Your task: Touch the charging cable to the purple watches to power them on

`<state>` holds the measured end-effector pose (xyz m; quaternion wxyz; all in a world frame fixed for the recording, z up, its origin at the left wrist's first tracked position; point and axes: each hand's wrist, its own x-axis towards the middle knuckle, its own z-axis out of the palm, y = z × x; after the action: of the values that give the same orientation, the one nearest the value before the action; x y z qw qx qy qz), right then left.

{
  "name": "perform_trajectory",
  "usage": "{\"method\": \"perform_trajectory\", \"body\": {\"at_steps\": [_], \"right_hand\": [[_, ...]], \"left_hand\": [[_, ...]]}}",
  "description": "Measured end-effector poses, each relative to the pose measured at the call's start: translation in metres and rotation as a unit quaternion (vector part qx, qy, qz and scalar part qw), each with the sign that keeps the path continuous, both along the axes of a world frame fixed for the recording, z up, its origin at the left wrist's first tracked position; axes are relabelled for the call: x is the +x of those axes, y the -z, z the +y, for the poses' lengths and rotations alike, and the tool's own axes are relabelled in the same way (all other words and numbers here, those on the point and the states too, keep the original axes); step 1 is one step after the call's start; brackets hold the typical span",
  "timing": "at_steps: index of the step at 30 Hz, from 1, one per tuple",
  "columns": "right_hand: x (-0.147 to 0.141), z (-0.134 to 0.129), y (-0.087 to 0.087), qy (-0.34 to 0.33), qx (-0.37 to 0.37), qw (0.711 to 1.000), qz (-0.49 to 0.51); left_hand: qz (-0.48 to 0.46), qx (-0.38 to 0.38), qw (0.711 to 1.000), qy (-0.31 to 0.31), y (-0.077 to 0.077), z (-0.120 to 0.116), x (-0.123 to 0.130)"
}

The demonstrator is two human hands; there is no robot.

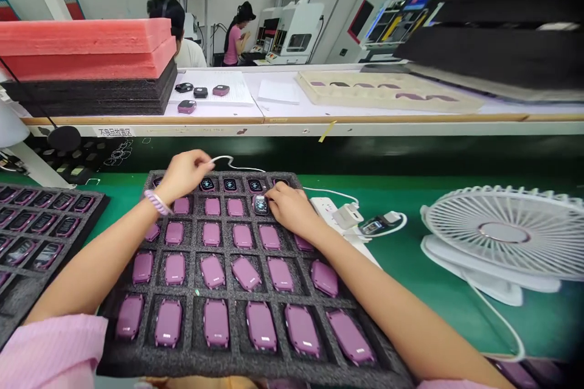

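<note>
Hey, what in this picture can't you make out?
All in the head view:
Cable inside the left grip: hidden by it.
Parts of the middle tray: behind the right grip and forearm.
Left tray: cut off by the picture edge.
Watch at the right grip: screen too small to read.

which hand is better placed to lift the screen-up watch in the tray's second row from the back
Probably the right hand: it is right beside that watch, while the left hand is farther away, pinching the white cable.
</note>
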<state>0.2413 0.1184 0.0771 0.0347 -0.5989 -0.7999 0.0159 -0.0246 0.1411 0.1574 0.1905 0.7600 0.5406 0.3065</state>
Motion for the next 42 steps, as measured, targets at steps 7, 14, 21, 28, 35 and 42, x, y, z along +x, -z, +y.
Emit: {"method": "perform_trajectory", "body": {"at_steps": [7, 14, 21, 28, 35, 42], "right_hand": [[0.009, 0.001, 0.010, -0.019, 0.026, 0.999, 0.039], [0.023, 0.020, 0.011, -0.103, 0.025, 0.987, 0.121], [0.052, 0.061, -0.006, -0.027, 0.009, 0.982, 0.185], [0.009, 0.062, -0.014, -0.024, 0.088, 0.987, 0.130], [0.028, 0.086, -0.016, 0.141, 0.142, 0.956, 0.214], [0.068, 0.048, -0.017, 0.108, 0.083, 0.978, 0.160]], "left_hand": [[-0.221, 0.101, 0.914, 0.326, -0.076, -0.050, 0.062], [-0.096, 0.038, 0.973, 0.207, -0.042, -0.026, -0.002], [-0.125, -0.043, 0.962, 0.238, -0.028, -0.033, 0.005], [-0.216, -0.059, 0.940, 0.257, -0.028, -0.039, 0.017], [-0.020, 0.028, 0.987, 0.158, -0.019, -0.031, -0.019], [0.059, -0.005, 0.998, 0.005, 0.035, -0.021, -0.116]]}}
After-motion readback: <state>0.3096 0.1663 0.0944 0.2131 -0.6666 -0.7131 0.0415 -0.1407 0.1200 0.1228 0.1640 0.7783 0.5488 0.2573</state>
